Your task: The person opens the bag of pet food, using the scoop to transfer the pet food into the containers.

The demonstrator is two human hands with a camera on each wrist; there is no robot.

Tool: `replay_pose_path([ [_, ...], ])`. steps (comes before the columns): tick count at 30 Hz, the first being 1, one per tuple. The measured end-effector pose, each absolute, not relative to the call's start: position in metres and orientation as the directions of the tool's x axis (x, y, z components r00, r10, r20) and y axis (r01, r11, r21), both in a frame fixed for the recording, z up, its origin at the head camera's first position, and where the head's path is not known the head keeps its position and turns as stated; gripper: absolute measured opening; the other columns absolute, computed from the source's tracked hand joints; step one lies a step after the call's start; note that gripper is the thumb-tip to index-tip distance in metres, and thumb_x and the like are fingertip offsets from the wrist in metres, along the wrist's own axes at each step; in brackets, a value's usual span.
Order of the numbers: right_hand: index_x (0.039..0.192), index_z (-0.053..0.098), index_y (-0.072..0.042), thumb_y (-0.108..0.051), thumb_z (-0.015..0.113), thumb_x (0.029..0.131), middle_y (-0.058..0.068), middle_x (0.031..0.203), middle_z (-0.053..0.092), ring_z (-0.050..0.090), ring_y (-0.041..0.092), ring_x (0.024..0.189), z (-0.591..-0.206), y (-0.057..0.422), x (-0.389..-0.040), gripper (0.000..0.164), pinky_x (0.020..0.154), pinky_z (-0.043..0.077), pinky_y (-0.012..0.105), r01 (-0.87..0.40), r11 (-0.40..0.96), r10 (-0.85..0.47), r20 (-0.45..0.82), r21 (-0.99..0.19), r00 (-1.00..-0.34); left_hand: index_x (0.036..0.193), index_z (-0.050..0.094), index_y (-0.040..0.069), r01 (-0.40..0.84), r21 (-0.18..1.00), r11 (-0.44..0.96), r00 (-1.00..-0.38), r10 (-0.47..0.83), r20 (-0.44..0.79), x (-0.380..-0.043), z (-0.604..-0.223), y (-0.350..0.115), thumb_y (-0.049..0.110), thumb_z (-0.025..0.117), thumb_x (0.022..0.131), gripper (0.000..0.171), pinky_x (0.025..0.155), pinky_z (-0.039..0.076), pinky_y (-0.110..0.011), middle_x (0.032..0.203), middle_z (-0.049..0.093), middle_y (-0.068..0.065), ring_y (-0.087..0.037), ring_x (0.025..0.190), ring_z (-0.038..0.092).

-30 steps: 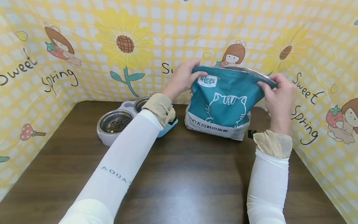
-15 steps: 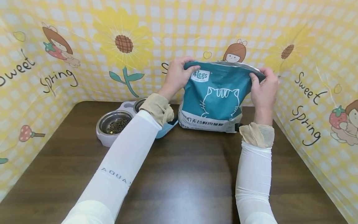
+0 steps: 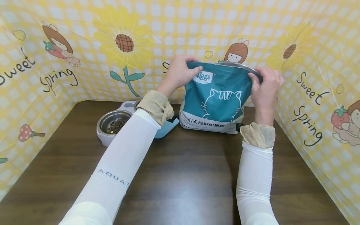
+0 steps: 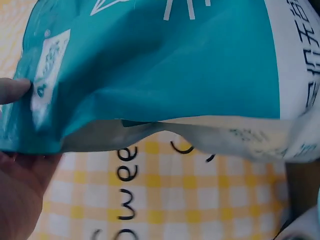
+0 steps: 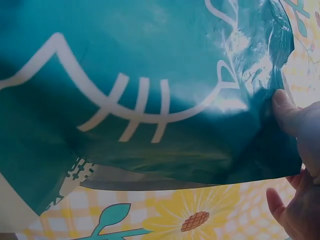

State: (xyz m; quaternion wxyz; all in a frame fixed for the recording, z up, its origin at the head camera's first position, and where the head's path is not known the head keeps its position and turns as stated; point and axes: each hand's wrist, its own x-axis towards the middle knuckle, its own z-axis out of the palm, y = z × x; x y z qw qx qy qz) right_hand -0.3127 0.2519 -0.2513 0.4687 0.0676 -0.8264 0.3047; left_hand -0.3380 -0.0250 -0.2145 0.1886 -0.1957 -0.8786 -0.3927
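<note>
Dark wooden table point(image 3: 185, 175) inside yellow sunflower-print walls point(image 3: 84, 47).

Teal bag point(image 4: 165, 65) in left hand point(image 4: 20, 170)

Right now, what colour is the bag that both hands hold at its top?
The bag is teal with a white cat outline and a white bottom band; the head view shows it best.

I read this as a home-style pet-feeding corner staged inside a small booth. A dark wooden table point(image 3: 180, 175) fills my view, walled at 9, 12 and 3 o'clock by a yellow gingham backdrop point(image 3: 84, 47) printed with sunflowers and "Sweet Spring". At 10 o'clock sits a double pet bowl point(image 3: 108, 129) with kibble; at 12 o'clock stands a cat-food bag point(image 3: 219, 100).
</note>
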Motion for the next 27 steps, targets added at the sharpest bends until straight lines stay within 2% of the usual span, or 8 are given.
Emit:
replay_pose_path([
  [2,0.102,0.075,-0.002,-0.030,0.069,0.090,0.014,0.103,0.075,0.050,0.031,0.098,-0.251,0.251,-0.312,0.031,0.104,0.022,0.046,-0.385,0.825,0.159,0.823,-0.415,-0.545,0.115,0.075,0.016,0.485,0.544,0.685,-0.846,0.212,0.488,-0.333,-0.212,-0.023,0.036,0.069,0.090,0.032,0.095,0.051,-0.029,0.116,0.073,0.001,-0.009,0.104,0.062],
  [6,0.105,0.072,-0.001,-0.028,0.067,0.093,0.016,0.107,0.073,0.048,0.033,0.101,-0.250,0.250,-0.310,0.031,0.105,0.017,0.049,-0.366,0.855,0.108,0.815,-0.368,-0.569,0.118,0.075,0.023,0.491,0.318,0.811,-0.792,0.265,0.549,-0.325,-0.207,-0.015,0.047,0.066,0.091,0.036,0.095,0.048,-0.031,0.116,0.073,0.007,-0.009,0.107,0.062],
  [9,0.106,0.070,0.002,-0.025,0.064,0.096,0.018,0.108,0.071,0.047,0.034,0.104,-0.250,0.250,-0.308,0.029,0.109,0.013,0.049,-0.374,0.867,0.054,0.807,-0.330,-0.588,0.117,0.075,0.023,0.497,0.210,0.842,-0.762,0.308,0.569,-0.321,-0.204,-0.006,0.043,0.063,0.095,0.032,0.096,0.047,-0.033,0.115,0.074,0.007,-0.011,0.107,0.063],
  [14,0.111,0.070,-0.001,-0.033,0.067,0.093,0.017,0.110,0.071,0.049,0.031,0.109,-0.247,0.247,-0.306,0.037,0.116,0.007,0.045,-0.440,0.858,-0.025,0.833,-0.266,-0.553,0.113,0.072,0.016,0.499,0.209,0.841,-0.782,0.332,0.528,-0.316,-0.200,0.006,0.030,0.059,0.100,0.024,0.092,0.052,-0.034,0.113,0.074,0.002,-0.015,0.102,0.064],
  [20,0.123,0.067,-0.005,-0.037,0.065,0.094,0.015,0.118,0.070,0.052,0.029,0.115,-0.245,0.234,-0.307,0.042,0.118,0.003,0.046,-0.537,0.821,-0.147,0.837,-0.193,-0.527,0.111,0.070,0.013,0.470,0.125,0.874,-0.773,0.339,0.537,-0.313,-0.201,0.010,0.028,0.057,0.101,0.022,0.084,0.053,-0.035,0.107,0.075,-0.002,-0.021,0.092,0.065],
  [27,0.128,0.063,-0.009,-0.036,0.065,0.093,0.016,0.118,0.063,0.048,0.029,0.115,-0.246,0.222,-0.306,0.045,0.115,0.007,0.050,-0.555,0.817,-0.213,0.813,-0.157,-0.543,0.116,0.066,0.014,0.449,0.128,0.884,-0.807,0.340,0.484,-0.309,-0.201,0.012,0.030,0.054,0.102,0.024,0.080,0.056,-0.032,0.110,0.074,-0.001,-0.017,0.092,0.064],
])
